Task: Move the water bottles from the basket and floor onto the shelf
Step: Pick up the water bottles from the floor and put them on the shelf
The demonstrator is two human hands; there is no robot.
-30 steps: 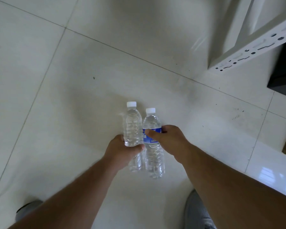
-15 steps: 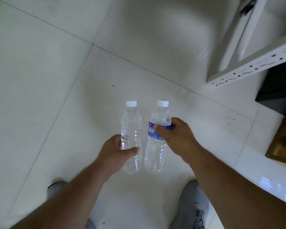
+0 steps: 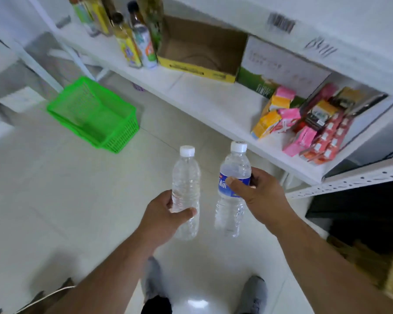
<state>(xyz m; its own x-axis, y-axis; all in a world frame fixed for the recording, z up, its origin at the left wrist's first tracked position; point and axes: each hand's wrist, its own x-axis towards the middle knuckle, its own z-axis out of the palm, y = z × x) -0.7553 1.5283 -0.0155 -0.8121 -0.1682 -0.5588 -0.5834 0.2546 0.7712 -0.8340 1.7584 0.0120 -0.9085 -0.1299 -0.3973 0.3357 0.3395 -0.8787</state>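
My left hand (image 3: 162, 219) grips a clear, unlabelled water bottle (image 3: 186, 177) around its lower half, upright, white cap on top. My right hand (image 3: 258, 197) grips a second water bottle with a blue label (image 3: 233, 175) around its middle, tilted slightly right. Both bottles hang in the air above the tiled floor, in front of the white shelf (image 3: 204, 96). A green plastic basket (image 3: 93, 114) sits on the floor to the left; no bottle shows inside it.
On the shelf stand several drink bottles (image 3: 136, 46) at the left, an open cardboard box (image 3: 200, 48), a white and green carton (image 3: 279, 69), and pink and orange packets (image 3: 293, 118) at the right. Another white shelf board (image 3: 304, 23) runs above. My grey shoes (image 3: 253, 293) are below.
Both hands have lifted the bottles off the floor and spread them apart. The view has risen, bringing the shelf and green basket into sight.
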